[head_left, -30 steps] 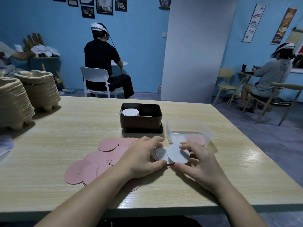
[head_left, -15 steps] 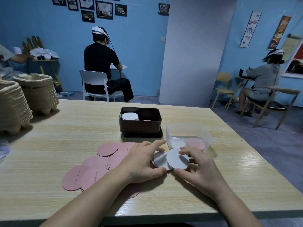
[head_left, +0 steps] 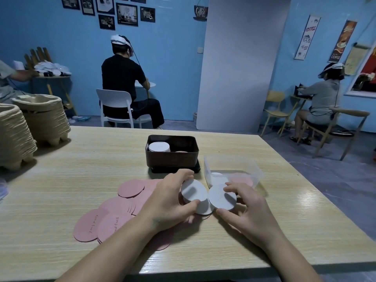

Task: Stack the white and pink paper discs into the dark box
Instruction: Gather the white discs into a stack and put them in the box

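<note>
A small dark hanging sign [head_left: 200, 12] at the top centre of the frame reads "Coffee". A white banner [head_left: 307, 37] at upper right says "COFFEE", and the darker poster [head_left: 342, 41] beside it says "COFFEE" near its foot. Cursive writing on two pink discs [head_left: 101, 224] at lower left is too small to read.

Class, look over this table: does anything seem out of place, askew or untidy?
The pink discs lie fanned in a loose, overlapping spread on the table rather than stacked. The dark box holds a neat white stack. Nothing looks spilled or damaged.
</note>
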`<move>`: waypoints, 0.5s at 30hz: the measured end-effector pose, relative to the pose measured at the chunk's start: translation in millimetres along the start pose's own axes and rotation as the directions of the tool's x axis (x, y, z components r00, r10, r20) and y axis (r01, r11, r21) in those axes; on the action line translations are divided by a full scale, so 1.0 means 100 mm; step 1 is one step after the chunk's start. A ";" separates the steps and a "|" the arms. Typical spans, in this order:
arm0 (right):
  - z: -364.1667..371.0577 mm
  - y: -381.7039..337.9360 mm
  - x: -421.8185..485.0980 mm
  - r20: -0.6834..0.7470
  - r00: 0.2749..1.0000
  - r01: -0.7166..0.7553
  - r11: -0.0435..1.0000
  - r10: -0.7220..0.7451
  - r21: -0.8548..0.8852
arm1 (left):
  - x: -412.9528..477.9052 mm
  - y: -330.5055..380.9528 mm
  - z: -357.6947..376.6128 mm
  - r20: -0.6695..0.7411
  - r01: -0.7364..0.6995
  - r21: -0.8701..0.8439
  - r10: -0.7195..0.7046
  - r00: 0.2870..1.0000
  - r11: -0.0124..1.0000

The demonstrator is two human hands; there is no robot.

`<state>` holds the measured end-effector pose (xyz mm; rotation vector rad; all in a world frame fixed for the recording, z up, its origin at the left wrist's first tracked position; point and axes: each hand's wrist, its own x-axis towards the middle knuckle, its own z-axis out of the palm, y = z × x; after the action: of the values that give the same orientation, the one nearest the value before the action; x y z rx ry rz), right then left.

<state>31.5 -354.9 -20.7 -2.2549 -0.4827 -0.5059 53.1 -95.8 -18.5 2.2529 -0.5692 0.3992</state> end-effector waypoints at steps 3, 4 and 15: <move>0.01 -0.01 0.00 0.018 1.000 0.014 1.000 -0.014 -0.019 | 0.00 0.01 0.00 0.034 -0.027 -0.015 0.028 0.999 1.000; 0.01 -0.01 0.00 0.030 0.999 0.017 1.000 -0.017 -0.018 | 0.01 0.01 0.00 0.049 -0.033 -0.023 0.034 0.998 0.999; 0.03 0.02 0.01 0.030 0.999 0.044 0.999 -0.044 -0.003 | 0.00 0.02 0.01 0.025 -0.094 -0.087 0.096 0.995 0.992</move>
<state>34.2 -353.8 -23.0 -2.2621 -0.5480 -0.4965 52.0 -97.9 -17.4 2.1581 -0.6980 0.3826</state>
